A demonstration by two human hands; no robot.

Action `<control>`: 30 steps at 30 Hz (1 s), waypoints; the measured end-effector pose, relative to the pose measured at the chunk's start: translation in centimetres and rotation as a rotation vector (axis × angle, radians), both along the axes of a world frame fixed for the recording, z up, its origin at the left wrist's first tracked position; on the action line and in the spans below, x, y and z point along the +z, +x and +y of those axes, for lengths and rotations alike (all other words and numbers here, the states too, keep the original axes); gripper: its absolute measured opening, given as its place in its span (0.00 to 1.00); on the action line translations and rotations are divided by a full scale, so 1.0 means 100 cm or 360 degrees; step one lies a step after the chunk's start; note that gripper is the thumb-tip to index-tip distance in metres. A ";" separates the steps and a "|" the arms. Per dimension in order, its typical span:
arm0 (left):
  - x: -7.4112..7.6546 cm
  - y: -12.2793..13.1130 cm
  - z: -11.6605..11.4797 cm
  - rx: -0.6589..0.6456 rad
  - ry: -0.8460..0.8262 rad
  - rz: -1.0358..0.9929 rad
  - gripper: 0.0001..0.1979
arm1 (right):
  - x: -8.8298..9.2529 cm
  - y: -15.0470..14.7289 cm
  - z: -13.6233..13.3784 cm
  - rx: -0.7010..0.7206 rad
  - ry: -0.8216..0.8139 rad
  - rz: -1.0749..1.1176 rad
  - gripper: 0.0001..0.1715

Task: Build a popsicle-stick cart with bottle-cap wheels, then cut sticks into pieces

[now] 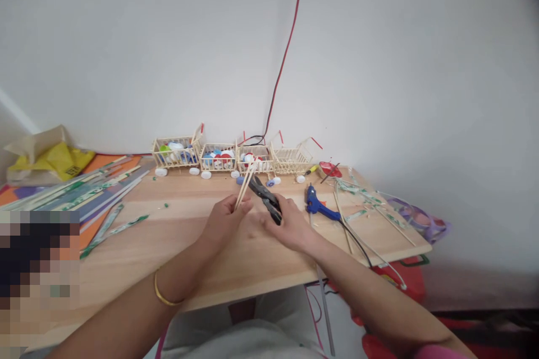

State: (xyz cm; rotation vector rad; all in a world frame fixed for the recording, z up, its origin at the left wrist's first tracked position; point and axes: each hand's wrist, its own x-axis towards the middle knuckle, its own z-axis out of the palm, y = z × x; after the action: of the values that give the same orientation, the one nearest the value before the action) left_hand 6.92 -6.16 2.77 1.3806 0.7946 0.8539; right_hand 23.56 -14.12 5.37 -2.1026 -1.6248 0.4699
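My left hand [224, 220] pinches a pair of thin wooden sticks [245, 185] that point up and away over the wooden board [177, 247]. Close beside it, my right hand [290, 228] is closed round the handles of black pliers [265, 196], whose jaws reach toward the sticks near their upper part. A gold bangle sits on my left wrist. Behind the hands stands a row of small stick-built carts [229, 157] with white wheels; most hold coloured bottle caps.
A blue glue gun [320, 207] lies right of my hands, its cable running off the board's edge. A red cable [286, 50] hangs down the white wall. Green-printed wrappers and sticks lie at left and right. Coloured paper sheets [101, 179] and a yellow bag [59, 160] sit far left.
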 end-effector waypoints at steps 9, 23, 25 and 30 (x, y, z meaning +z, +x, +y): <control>-0.009 0.002 0.001 -0.0052 -0.0058 0.0051 0.18 | 0.003 -0.035 -0.003 0.0052 0.0161 -0.0360 0.54; -0.009 -0.007 -0.003 -0.0414 0.0067 -0.0152 0.19 | -0.018 0.021 -0.020 0.0919 -0.0633 0.2668 0.67; -0.008 -0.007 -0.005 -0.0410 0.0096 -0.0121 0.19 | -0.018 0.009 -0.023 0.0931 -0.0657 0.2683 0.67; -0.002 -0.006 -0.007 -0.0376 0.0128 -0.0016 0.19 | -0.006 -0.002 -0.026 0.0797 -0.0619 0.2615 0.55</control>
State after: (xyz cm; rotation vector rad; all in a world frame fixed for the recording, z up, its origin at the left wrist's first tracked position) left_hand 6.36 -6.90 2.56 1.5059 0.5808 0.7135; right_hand 23.33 -16.71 4.75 -0.6852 -0.8965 2.0361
